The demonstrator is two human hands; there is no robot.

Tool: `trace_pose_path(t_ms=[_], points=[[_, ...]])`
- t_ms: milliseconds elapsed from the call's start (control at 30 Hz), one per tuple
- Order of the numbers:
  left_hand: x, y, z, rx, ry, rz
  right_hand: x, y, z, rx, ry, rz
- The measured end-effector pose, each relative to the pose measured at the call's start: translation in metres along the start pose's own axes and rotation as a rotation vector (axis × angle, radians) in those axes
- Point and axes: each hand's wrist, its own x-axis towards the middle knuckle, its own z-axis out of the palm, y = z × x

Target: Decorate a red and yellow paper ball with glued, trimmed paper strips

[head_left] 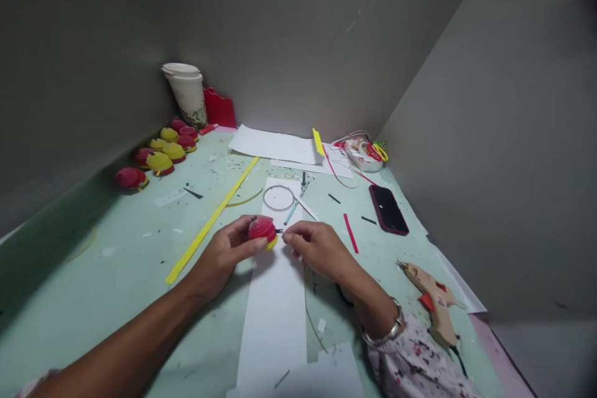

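Note:
My left hand (228,249) is closed around a small red dome of coiled paper (262,228) with a yellow underside. Dark bits show on its top left. A tiny black forked piece (279,231) lies at the dome's right side, between it and the pinched fingertips of my right hand (319,249). Whether those fingertips grip the black piece I cannot tell. Something red shows under the curled fingers. Below both hands runs a long white paper strip (275,317), with a thin ring (278,198) and a light blue pen-like stick (295,204) at its far end.
Several red and yellow domes (160,163) line the left wall near a white paper cup (186,93). A yellow strip (212,221) lies left of my hands. On the right are a phone (388,209), a glue gun (436,305) and yellow-and-red-handled scissors (379,152) atop tape.

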Motion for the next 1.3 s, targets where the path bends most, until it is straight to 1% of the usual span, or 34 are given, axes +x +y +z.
trace_pose_path(t_ms=[133,267,600,833,1067,1100,1167,1300], points=[[0.002,-0.004,-0.002,-0.07,0.041,-0.034,0.001,0.001,-0.005,0.122,0.059,0.057],[0.001,-0.003,-0.002,-0.077,0.049,-0.04,0.002,-0.003,-0.011,0.197,0.145,0.061],[0.0,0.0,0.0,-0.053,-0.011,-0.042,0.002,-0.01,-0.026,0.353,0.351,-0.003],[0.0,-0.005,-0.004,-0.079,0.037,-0.064,0.003,-0.008,-0.047,0.382,0.524,-0.052],[0.0,-0.004,-0.003,-0.097,0.047,-0.084,0.004,-0.004,-0.065,0.407,0.685,-0.124],[0.0,-0.004,-0.002,-0.101,0.051,-0.084,0.003,-0.004,-0.067,0.386,0.694,-0.125],[0.0,-0.003,-0.001,-0.11,0.063,-0.079,0.002,-0.002,-0.071,0.29,0.668,-0.114],[0.0,-0.003,-0.002,-0.108,0.09,-0.07,-0.001,0.004,-0.074,0.039,0.538,-0.088]])
